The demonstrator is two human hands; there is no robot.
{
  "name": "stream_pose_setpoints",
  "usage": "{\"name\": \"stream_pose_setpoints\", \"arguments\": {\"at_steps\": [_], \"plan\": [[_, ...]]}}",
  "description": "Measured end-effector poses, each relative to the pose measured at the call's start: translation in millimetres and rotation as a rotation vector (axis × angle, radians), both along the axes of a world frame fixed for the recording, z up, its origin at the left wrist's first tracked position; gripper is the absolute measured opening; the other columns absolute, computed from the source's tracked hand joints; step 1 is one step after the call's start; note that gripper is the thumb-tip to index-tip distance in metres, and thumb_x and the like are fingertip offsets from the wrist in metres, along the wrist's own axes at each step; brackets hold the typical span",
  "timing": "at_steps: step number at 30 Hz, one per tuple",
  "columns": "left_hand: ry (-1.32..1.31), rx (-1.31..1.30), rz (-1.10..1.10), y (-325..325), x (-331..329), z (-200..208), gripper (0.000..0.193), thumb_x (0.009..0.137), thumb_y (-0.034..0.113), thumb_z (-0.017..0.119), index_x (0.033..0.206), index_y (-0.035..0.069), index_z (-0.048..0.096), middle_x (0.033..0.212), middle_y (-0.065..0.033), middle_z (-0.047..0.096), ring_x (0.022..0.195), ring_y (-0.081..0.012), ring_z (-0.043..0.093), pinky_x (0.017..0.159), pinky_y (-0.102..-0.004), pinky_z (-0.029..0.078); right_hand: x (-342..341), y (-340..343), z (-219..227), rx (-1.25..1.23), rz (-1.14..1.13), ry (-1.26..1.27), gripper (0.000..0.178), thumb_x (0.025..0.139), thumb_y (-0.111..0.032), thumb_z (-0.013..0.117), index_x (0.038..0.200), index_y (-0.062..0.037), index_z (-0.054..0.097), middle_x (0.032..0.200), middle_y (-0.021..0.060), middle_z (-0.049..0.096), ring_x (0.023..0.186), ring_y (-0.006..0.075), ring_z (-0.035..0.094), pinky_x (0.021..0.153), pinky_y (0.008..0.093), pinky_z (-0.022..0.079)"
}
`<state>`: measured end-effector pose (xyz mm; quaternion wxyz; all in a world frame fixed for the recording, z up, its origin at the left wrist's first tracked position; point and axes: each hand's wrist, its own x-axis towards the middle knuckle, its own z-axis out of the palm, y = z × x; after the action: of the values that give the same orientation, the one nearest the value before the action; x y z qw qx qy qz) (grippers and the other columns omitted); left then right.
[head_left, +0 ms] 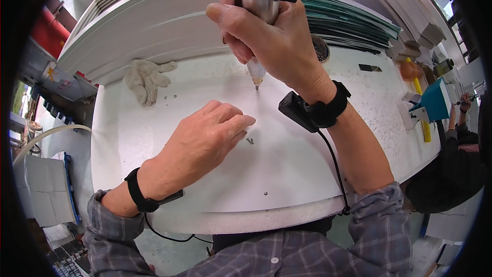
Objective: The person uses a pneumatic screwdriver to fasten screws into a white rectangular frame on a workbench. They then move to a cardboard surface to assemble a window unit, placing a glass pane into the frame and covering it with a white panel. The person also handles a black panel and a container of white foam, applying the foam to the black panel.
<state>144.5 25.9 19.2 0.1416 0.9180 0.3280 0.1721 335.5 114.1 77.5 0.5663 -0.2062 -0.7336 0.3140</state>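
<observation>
Keeping the power driver point(259, 5) upright over the white panel point(302, 179) looks like the key to this step, so that the bit point(257, 86) bears down straight instead of skating sideways. The right hand point(271, 36), top centre of the frame, is wrapped firmly round the driver, its nose aimed down at the panel just above the middle of the frame. The left hand point(205, 133), left of centre, is half curled with thumb and fingers close together; its fingertips are partly hidden, so I cannot tell whether they pinch anything. Those fingers would do best to steady the work from the side, out of line with the bit. Loose screws point(250, 141) lie beside them near the centre, and another small fastener point(265, 193) sits at lower centre; neither should get under the nose. The black cable point(335, 159), right of centre, is best kept trailing clear.
</observation>
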Motion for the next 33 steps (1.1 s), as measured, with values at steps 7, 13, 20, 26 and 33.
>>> {"name": "stream_pose_setpoints", "arguments": {"at_steps": [7, 13, 20, 26, 33], "plan": [[0.155, 0.103, -0.088, -9.9, -2.0, -4.1, 0.023, 0.086, 0.007, 0.076, 0.107, 0.006, 0.067, 0.1, -0.0059, 0.066, 0.093, -0.0231, 0.065, 0.08, -0.0349, 0.056, 15.3, -22.2, 15.9, -0.234, -0.019, 0.38, 0.016, 0.101, -0.017, 0.066, 0.095, -0.0028, 0.061, 0.077, 0.0072, 0.066, 0.046, 0.0071, 0.054, 0.041, 0.0238, 0.042], [0.377, 0.299, -0.14, -20.7, 12.2, 0.6, 0.013, 0.085, 0.001, 0.067, 0.094, 0.0, 0.056, 0.085, -0.0089, 0.053, 0.081, -0.0212, 0.061, 0.071, -0.0337, 0.055, 40.0, -45.9, 16.5, -0.188, 0.034, 0.355, 0.025, 0.105, -0.035, 0.054, 0.101, -0.0103, 0.052, 0.092, 0.0022, 0.056, 0.051, 0.0037, 0.048, 0.05, 0.0235, 0.044], [0.232, 0.129, 0.01, -28.4, 3.2, -1.3, 0.012, 0.089, 0.0, 0.064, 0.099, 0.0, 0.058, 0.088, -0.0114, 0.058, 0.082, -0.0266, 0.064, 0.07, -0.0345, 0.057, 40.8, -64.2, 20.6, -0.213, 0.141, 0.444, 0.026, 0.106, -0.035, 0.053, 0.108, -0.009, 0.054, 0.092, 0.0015, 0.055, 0.052, 0.0027, 0.045, 0.048, 0.0211, 0.045], [-0.167, -0.283, 0.139, -31.8, -36.6, 13.9, 0.011, 0.095, 0.002, 0.067, 0.105, 0.0, 0.063, 0.092, -0.0107, 0.068, 0.08, -0.0205, 0.069, 0.073, -0.0298, 0.058, 24.6, -71.5, 36.0, -0.218, 0.244, 0.448, 0.025, 0.106, -0.033, 0.051, 0.109, -0.0076, 0.053, 0.093, 0.0023, 0.056, 0.052, 0.0032, 0.044, 0.048, 0.0214, 0.044], [-0.714, -0.78, 0.463, -34.9, -88.7, 0.9, 0.018, 0.101, 0.018, 0.072, 0.104, 0.0, 0.07, 0.095, -0.0059, 0.072, 0.083, -0.0123, 0.069, 0.082, -0.0285, 0.059, -24.3, -80.2, 46.0, -0.306, 0.271, 0.442, 0.026, 0.107, -0.032, 0.048, 0.109, -0.0066, 0.053, 0.092, 0.0031, 0.058, 0.051, 0.0051, 0.044, 0.047, 0.0229, 0.045]]}}
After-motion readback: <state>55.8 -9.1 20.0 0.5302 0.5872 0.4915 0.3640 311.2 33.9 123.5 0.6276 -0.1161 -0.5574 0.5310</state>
